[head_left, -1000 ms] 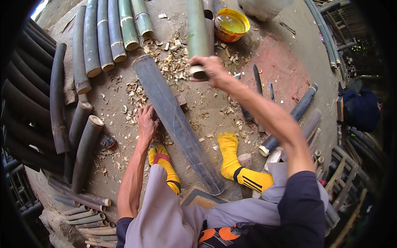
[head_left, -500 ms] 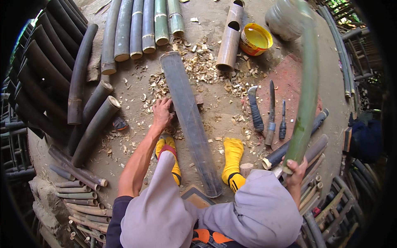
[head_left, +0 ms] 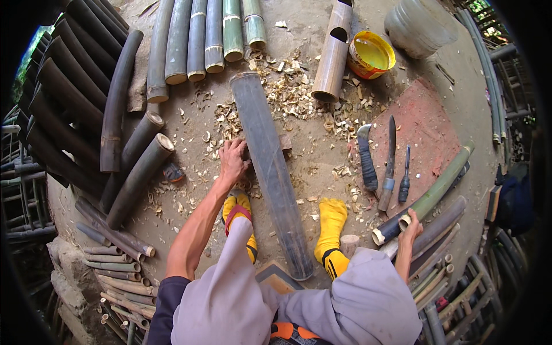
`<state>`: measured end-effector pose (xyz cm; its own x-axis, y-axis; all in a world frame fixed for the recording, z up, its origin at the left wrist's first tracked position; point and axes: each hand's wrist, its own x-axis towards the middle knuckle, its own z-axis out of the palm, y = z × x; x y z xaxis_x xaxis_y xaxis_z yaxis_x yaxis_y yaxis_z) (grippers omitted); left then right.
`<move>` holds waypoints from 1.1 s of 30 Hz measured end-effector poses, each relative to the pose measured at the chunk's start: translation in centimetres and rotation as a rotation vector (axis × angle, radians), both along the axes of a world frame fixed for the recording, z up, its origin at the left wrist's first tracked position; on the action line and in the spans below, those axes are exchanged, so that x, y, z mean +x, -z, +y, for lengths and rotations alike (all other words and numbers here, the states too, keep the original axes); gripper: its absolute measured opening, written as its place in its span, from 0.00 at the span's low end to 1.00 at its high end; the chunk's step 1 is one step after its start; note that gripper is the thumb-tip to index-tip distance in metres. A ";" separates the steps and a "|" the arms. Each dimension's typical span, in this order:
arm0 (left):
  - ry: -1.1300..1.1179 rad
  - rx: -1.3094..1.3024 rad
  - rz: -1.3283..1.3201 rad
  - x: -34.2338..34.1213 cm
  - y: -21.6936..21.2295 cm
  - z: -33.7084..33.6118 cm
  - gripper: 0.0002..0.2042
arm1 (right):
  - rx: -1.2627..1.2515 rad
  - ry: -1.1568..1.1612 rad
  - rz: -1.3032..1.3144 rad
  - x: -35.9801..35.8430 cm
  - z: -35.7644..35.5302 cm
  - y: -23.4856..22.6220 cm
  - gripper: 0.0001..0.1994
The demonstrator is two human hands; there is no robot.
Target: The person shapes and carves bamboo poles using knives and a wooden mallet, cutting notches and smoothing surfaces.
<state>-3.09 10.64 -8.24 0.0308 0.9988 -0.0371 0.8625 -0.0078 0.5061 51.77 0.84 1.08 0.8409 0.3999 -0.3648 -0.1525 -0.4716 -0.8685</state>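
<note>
My right hand (head_left: 409, 229) is closed round the near end of a green bamboo tube (head_left: 440, 183), which lies slanting away to the right over a dark bamboo tube (head_left: 386, 231). In front of me a long, dark, smooth bamboo piece (head_left: 271, 172) runs away from my feet. Close against its left side, my left hand (head_left: 232, 161) is down low with its fingers curled; what they grip is hidden. A small reddish-brown block (head_left: 286, 142) shows under the piece's right side.
A hooked knife (head_left: 367, 158), a straight long knife (head_left: 389, 167) and a thin chisel-like tool (head_left: 405, 175) lie by a red sheet (head_left: 422, 123). Farther off are a notched bamboo tube (head_left: 332, 57), yellow tub (head_left: 371, 54) and plastic jug (head_left: 420, 26). Wood chips (head_left: 299, 95) litter the ground.
My right hand has lowered the green bamboo tube from nearly upright to lying among the tubes on the right. My left hand stays beside the dark bamboo piece.
</note>
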 end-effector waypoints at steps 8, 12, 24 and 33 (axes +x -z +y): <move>-0.002 0.023 0.035 -0.2 0.3 0.1 0.31 | -0.630 -0.300 -0.228 -0.7 2.9 -2.3 0.35; 0.009 0.038 0.025 0.2 0.4 0.2 0.31 | -0.843 -0.464 -0.229 1.2 3.4 -2.6 0.39; 0.026 0.074 0.086 1.3 -0.2 0.9 0.29 | -0.379 -1.412 0.231 -24.5 5.6 -4.2 0.42; 0.104 0.002 0.112 3.9 -0.4 3.5 0.29 | -0.101 -1.402 0.237 -27.9 4.6 2.9 0.56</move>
<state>0.78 14.18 -7.84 0.1300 0.9905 -0.0439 0.9079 -0.1011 0.4067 23.88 5.39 -1.85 -0.3062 0.8004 -0.5154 0.3501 -0.4088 -0.8428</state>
